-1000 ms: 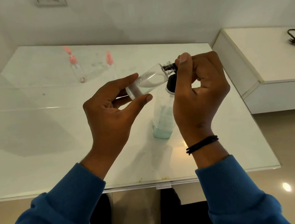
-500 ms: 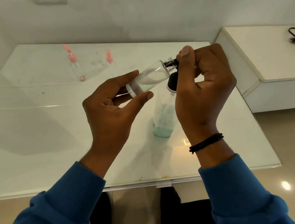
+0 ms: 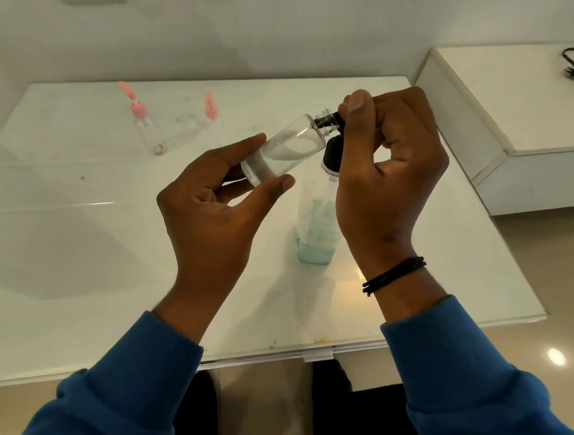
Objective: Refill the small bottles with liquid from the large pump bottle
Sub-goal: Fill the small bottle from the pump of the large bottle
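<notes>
I observe my left hand (image 3: 210, 216) gripping the small clear bottle (image 3: 283, 149) tilted above the white table (image 3: 76, 268), its mouth at the black pump nozzle (image 3: 327, 120) pinched by my right hand (image 3: 388, 168), large pump bottle (image 3: 317, 222) standing beneath, upright.
</notes>
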The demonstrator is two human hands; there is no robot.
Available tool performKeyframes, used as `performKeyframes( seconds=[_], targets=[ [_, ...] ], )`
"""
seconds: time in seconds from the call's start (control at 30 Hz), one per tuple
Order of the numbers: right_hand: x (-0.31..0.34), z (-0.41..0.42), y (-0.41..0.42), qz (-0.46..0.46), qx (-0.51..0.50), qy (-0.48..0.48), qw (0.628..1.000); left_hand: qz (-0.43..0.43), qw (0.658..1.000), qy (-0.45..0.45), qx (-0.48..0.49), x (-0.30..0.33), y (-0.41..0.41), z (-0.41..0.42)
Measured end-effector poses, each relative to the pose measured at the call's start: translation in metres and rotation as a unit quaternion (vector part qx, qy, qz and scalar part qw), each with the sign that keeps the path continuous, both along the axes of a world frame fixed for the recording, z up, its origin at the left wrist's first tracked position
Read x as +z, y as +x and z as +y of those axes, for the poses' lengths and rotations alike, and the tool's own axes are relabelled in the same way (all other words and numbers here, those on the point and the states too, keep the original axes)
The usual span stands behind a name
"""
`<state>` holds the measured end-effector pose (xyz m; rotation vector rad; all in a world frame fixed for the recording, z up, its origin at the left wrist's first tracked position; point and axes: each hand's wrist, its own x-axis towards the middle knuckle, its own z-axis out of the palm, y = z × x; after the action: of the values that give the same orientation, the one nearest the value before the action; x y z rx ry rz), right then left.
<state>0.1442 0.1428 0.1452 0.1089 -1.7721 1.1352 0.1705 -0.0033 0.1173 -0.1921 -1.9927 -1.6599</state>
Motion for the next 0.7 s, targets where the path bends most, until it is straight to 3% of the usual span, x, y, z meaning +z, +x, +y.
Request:
performKeyframes(
  seconds=[0.7],
  targets=[
    [0.0027,0.0032,0.0003,0.009,-0.003,0.017,1.000,0.002,1.000,-0.003,0.003,0.0017,0.0008,0.0005]
  ],
)
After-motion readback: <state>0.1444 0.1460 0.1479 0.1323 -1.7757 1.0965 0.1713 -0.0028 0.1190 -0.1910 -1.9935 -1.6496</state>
